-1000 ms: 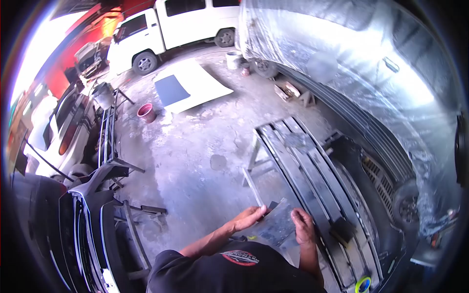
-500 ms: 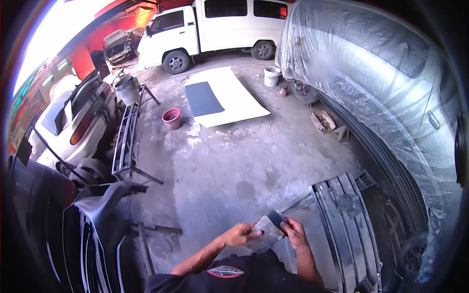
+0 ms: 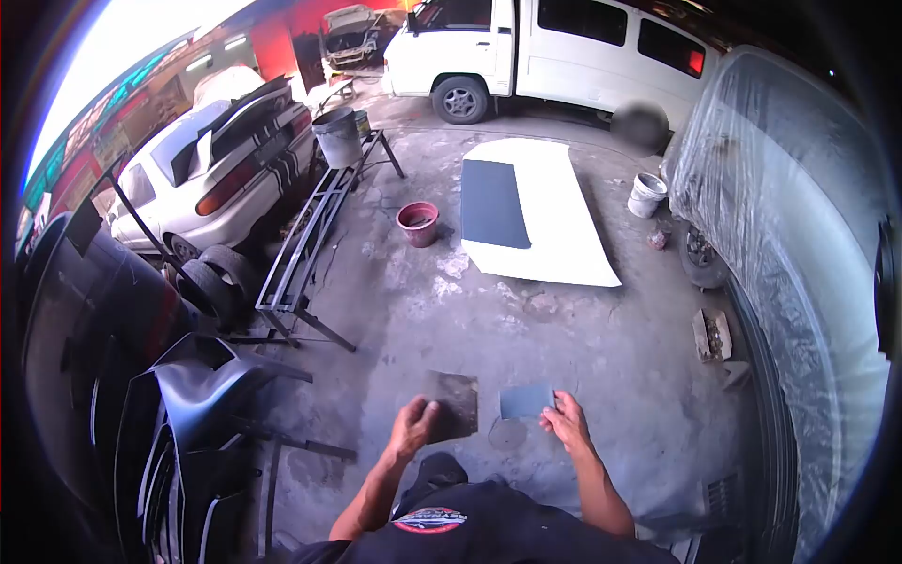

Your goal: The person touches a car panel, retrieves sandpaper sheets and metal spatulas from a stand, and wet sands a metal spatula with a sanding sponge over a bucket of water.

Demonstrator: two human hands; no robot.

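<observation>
My left hand (image 3: 412,428) pinches the left edge of a worn, dark brown-grey sheet (image 3: 455,406), which looks like used sandpaper. In my right hand (image 3: 567,421) is a smaller blue-grey piece of sandpaper (image 3: 526,402), gripped at its right edge between thumb and fingers. Both sheets are held out in front of my body, apart from each other, over the concrete floor. Farther ahead on the floor lies a white car panel (image 3: 573,226) with a dark grey rectangle (image 3: 495,204) on its left side.
A red bucket (image 3: 417,226) stands left of the panel, a white bucket (image 3: 647,195) right of it. At left are a metal stand (image 3: 324,226), a grey bucket (image 3: 337,141), tires (image 3: 209,287) and dark bumper parts (image 3: 202,385). A plastic-covered vehicle (image 3: 780,216) lines the right; a white van (image 3: 554,61) is behind.
My hands have moved apart, separating the two sheets that were together between them. The view has turned left, so the panel and van sit farther right.
</observation>
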